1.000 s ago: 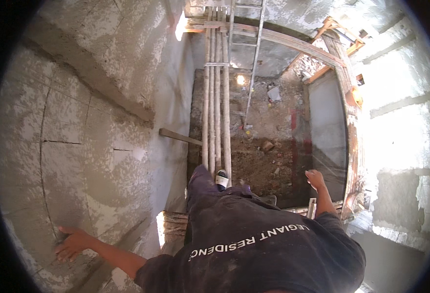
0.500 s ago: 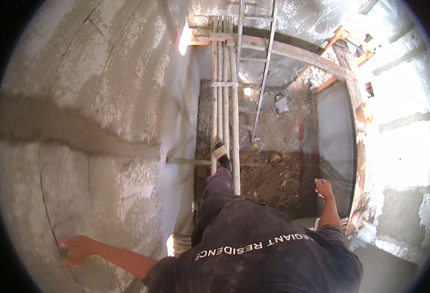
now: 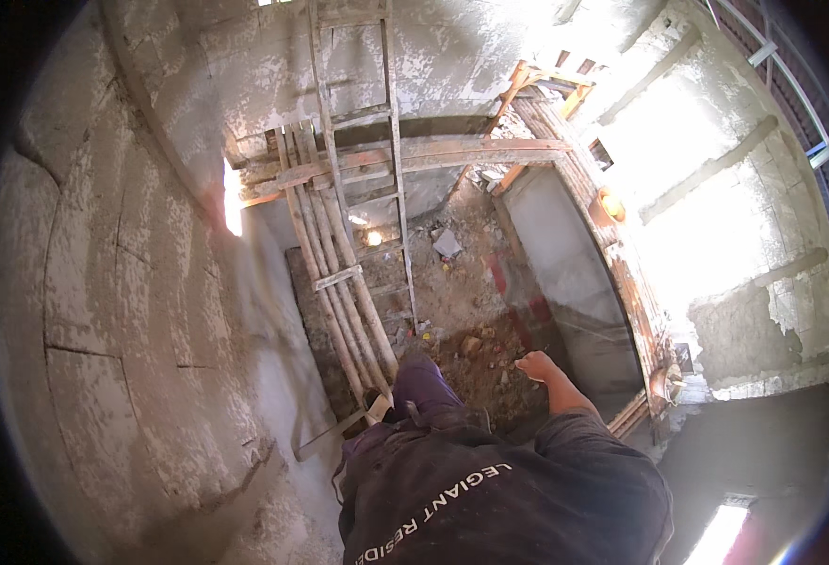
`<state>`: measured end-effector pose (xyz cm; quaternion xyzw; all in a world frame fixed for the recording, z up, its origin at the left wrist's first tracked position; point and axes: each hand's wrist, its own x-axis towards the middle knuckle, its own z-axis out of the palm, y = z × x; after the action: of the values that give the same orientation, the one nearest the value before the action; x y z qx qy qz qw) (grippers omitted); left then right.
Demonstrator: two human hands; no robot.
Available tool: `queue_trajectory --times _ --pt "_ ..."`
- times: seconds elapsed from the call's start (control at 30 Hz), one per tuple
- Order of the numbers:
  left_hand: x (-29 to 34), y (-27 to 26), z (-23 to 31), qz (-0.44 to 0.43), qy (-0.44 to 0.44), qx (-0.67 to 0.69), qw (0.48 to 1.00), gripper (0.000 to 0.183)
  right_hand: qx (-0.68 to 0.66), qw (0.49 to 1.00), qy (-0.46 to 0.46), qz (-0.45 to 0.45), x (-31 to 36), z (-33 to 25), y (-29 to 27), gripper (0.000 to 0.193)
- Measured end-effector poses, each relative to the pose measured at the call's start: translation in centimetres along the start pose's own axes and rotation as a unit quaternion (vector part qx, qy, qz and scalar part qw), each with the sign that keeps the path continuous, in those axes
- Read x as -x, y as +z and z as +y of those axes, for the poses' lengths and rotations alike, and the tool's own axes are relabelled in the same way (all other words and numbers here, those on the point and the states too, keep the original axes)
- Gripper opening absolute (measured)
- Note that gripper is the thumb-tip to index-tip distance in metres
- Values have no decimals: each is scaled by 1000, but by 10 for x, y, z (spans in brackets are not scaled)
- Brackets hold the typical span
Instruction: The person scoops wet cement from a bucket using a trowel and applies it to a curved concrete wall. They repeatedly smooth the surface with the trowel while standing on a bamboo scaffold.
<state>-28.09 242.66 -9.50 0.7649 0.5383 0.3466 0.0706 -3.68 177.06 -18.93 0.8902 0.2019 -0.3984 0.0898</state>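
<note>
My right hand hangs in the air over the dirt floor below, its fingers loosely curled and nothing visible in them. It touches nothing and is nearest to the rubble-strewn ground. My left hand is out of view. Under me, a walkway of several long wooden poles, joined by a short crosspiece, runs away toward the far wall. One bent leg in purple trousers is over the near end of the poles.
A wooden ladder leans by the far wall, crossing a horizontal timber beam. More planks run along the right, with a round orange object on them. A patchily plastered wall rises at left. Below lie stones and a pale slab.
My view has turned right and I have moved forward along the poles. My left hand, earlier against the left wall, has left the view. My right hand is still in the air.
</note>
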Motion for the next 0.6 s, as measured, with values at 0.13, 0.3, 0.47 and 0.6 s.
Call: queue_trajectory --times 0.13,0.3,0.47,0.6 --pt "46 28 6 -168 -21 44 985 77 -11 1000 23 -10 -48 9 -47 40" --pt "86 75 25 -317 -71 67 943 71 -266 941 167 123 -124 41 -94 31" --pt "80 160 71 -401 -104 59 908 66 -24 993 58 96 -215 39 -179 33" --pt "42 235 123 -445 -94 41 890 61 -420 885 197 37 -265 11 -250 41"
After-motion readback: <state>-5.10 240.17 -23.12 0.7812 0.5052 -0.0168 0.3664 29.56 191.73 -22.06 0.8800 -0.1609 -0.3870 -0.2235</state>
